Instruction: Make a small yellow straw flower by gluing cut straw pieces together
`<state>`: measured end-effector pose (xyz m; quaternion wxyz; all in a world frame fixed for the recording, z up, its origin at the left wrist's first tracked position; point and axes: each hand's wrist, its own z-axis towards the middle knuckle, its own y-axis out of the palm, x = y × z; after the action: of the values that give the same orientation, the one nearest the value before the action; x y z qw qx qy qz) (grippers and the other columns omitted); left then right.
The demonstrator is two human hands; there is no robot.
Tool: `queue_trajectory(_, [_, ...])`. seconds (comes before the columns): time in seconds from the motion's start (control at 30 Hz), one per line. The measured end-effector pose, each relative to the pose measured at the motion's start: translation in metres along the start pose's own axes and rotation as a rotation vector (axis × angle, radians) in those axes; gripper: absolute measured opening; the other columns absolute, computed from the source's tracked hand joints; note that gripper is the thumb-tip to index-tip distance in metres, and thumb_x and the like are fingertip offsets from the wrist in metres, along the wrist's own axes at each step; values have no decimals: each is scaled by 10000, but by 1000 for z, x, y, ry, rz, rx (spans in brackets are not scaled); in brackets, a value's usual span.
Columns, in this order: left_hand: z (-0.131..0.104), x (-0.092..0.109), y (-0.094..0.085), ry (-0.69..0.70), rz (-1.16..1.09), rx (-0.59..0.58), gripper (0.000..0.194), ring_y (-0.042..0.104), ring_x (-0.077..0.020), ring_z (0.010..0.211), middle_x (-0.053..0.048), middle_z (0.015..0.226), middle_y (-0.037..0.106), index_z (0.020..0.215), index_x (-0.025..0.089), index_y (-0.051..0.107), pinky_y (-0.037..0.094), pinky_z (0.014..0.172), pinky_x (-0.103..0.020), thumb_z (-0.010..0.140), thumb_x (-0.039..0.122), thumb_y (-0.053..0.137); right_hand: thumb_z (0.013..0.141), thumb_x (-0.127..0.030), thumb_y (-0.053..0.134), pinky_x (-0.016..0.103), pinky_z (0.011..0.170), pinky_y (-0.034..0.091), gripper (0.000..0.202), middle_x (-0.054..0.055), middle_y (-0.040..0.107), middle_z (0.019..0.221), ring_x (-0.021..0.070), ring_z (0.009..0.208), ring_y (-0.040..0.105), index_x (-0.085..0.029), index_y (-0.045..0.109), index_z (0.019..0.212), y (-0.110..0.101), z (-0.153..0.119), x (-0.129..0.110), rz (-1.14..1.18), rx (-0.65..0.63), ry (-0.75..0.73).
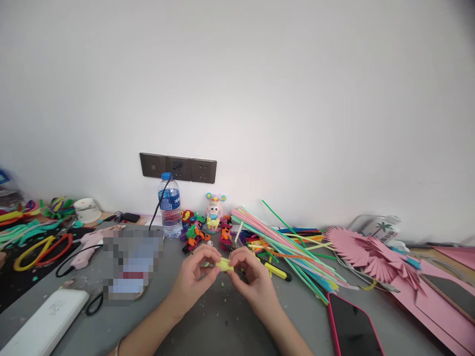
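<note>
Between both hands, above the grey table, is a short pale-yellow piece of folded pipe cleaner (224, 264). My left hand (196, 272) pinches its left end between thumb and fingers. Its right end is in the closed fingertips of my right hand (250, 274). Just behind my hands lies a yellow-and-black cutter (277, 271), partly covered by the right hand. A long bundle of coloured pipe cleaners (285, 247) spreads to the right. Small colourful fuzzy figures (195, 232) and a toy figure with round ears (213, 212) stand behind the hands.
A water bottle (169, 207) stands near the wall sockets (178, 168). At left are a phone with a blurred screen (135, 269), a pink glue gun (89, 247) and a white power bank (48, 321). A red-edged phone (354, 329) and folded pink paper (371, 252) lie at right.
</note>
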<state>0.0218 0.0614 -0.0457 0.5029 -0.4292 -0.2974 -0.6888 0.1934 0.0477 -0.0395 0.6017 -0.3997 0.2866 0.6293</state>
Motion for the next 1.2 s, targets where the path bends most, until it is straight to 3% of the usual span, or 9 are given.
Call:
queue_trajectory(0.23, [-2, 0, 1, -55, -68, -45, 99, 546, -195, 968, -59, 1009, 500, 926, 202, 569, 510, 762, -268, 836, 173, 601, 820, -132, 592, 260, 648, 425, 83, 30, 529, 844, 171, 771, 522, -208, 560, 824, 1, -1, 0, 3, 19, 24])
queue_trajectory(0.47, [-4, 0, 0, -105, -44, -39, 106, 551, -158, 848, -26, 939, 506, 924, 207, 555, 505, 692, -230, 832, 189, 602, 819, -192, 619, 248, 621, 432, 59, 26, 527, 821, 157, 726, 512, -195, 562, 804, 1, -1, 1, 32, 17, 78])
queue_trajectory(0.63, [-5, 2, 1, -62, 31, -27, 124, 547, -156, 827, -25, 930, 501, 973, 227, 551, 508, 679, -232, 857, 186, 571, 829, -268, 632, 256, 614, 452, 117, 26, 517, 817, 152, 703, 502, -193, 550, 789, 1, -2, 2, 104, -27, 141])
queue_trajectory(0.87, [-5, 3, -2, 40, 70, -121, 122, 542, -162, 834, -52, 926, 492, 831, 196, 619, 498, 686, -243, 906, 216, 525, 838, -331, 648, 251, 609, 456, 170, 17, 502, 815, 147, 700, 501, -202, 541, 810, 0, -3, 5, 211, -58, 182])
queue_trajectory(1.03, [-2, 4, -2, -1, -52, -75, 89, 552, -165, 816, -50, 915, 500, 797, 186, 636, 497, 669, -256, 859, 247, 616, 846, -309, 654, 260, 619, 481, 143, 36, 498, 902, 141, 715, 519, -201, 564, 821, 1, -3, 4, 275, -34, 152])
queue_trajectory(1.2, [0, 8, -1, -23, -93, -37, 118, 569, -166, 791, -42, 849, 521, 740, 170, 646, 483, 632, -245, 803, 261, 689, 842, -331, 662, 270, 610, 504, 154, 24, 510, 857, 142, 684, 546, -205, 576, 817, 2, -3, 2, 285, -26, 153])
